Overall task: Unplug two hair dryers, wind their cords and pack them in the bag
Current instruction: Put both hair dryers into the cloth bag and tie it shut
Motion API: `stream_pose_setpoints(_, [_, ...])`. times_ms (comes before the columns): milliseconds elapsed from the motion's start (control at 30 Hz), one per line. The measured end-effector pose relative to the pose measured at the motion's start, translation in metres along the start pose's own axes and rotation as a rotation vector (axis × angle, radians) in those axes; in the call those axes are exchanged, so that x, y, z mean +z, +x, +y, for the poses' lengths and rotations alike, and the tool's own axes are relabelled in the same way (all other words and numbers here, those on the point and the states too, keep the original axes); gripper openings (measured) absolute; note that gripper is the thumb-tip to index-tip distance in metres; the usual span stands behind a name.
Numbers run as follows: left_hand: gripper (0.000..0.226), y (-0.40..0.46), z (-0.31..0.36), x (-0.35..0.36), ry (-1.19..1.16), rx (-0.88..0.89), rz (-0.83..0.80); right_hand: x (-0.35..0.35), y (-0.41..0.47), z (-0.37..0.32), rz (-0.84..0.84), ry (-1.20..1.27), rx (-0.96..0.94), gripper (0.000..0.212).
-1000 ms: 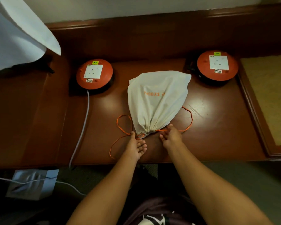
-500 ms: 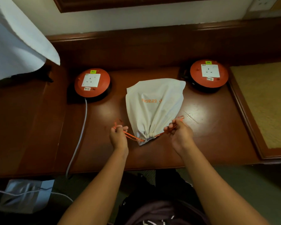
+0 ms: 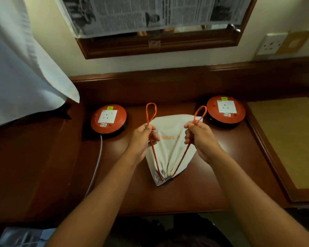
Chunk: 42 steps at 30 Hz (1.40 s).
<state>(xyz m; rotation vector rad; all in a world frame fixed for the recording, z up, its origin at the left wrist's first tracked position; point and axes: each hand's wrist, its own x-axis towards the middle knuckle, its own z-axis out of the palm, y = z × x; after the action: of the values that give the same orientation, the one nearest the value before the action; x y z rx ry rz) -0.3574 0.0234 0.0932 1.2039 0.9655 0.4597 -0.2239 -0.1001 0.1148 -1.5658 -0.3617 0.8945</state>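
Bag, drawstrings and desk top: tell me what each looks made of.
Bag: seemingly woven cotton or canvas, matte off-white; it creases softly and gathers at the neck.
Drawstrings: probably braided synthetic or cotton cord, orange, holding stiff loops above the left hand and right hand.
Desk top: likely wood or veneer, reddish-brown, glossy varnish that reflects light.

Both forearms are bare from the lower edge of the head view up to the wrists — no sleeve, cuff, watch or band shows on either. The left hand [image 3: 142, 138] and the right hand [image 3: 200, 138] are bare too, without gloves or rings that can be made out. Low in the middle, between the arms, lies dark clothing — too dim and blurred to tell its cut or pattern.
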Motion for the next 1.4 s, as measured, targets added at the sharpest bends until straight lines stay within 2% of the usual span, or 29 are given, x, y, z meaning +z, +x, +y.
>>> stream_pose_setpoints(100, [0.023, 0.025, 0.018, 0.009, 0.011, -0.023, -0.031, 0.01, 0.038, -0.019, -0.043, -0.088, 0.039, 0.021])
stream_pose_setpoints(233, [0.019, 0.065, 0.037, 0.022, -0.035, -0.12, -0.041, 0.015, 0.096, -0.039, -0.114, -0.149, 0.186, 0.019])
stream_pose_setpoints(333, [0.024, 0.098, 0.043, 0.032, -0.06, -0.195, -0.034, 0.015, 0.131, -0.048, -0.116, -0.158, 0.295, 0.018])
stream_pose_setpoints(467, [0.031, 0.135, 0.047, 0.046, -0.026, -0.238, -0.028, 0.016, 0.173, -0.052, -0.11, -0.173, 0.351, 0.012])
stream_pose_setpoints(667, [0.034, 0.18, 0.054, 0.057, 0.032, -0.253, -0.054, 0.02, 0.221, -0.055, -0.06, -0.218, 0.306, 0.018])
stream_pose_setpoints(867, [0.037, 0.213, 0.052, 0.047, 0.174, -0.169, -0.024, 0.012, 0.238, -0.05, 0.012, -0.403, 0.113, 0.021])
stream_pose_setpoints(1000, [0.029, 0.208, 0.033, 0.023, 0.102, -0.13, 0.053, -0.016, 0.222, -0.019, 0.1, -0.39, 0.05, 0.014])
stream_pose_setpoints(1133, [0.025, 0.182, -0.025, -0.003, 0.224, -0.151, 0.241, -0.048, 0.186, 0.045, 0.264, -0.39, 0.186, 0.012])
stream_pose_setpoints(1200, [0.029, 0.166, -0.062, -0.013, 0.303, -0.216, 0.3, -0.056, 0.172, 0.075, 0.294, -0.394, 0.299, 0.019])
stream_pose_setpoints(1267, [0.036, 0.155, -0.091, -0.019, 0.318, -0.26, 0.288, -0.055, 0.166, 0.089, 0.319, -0.366, 0.361, 0.027])
stream_pose_setpoints(1400, [0.052, 0.147, -0.102, -0.018, 0.207, -0.376, 0.232, -0.046, 0.165, 0.096, 0.355, -0.293, 0.416, 0.052])
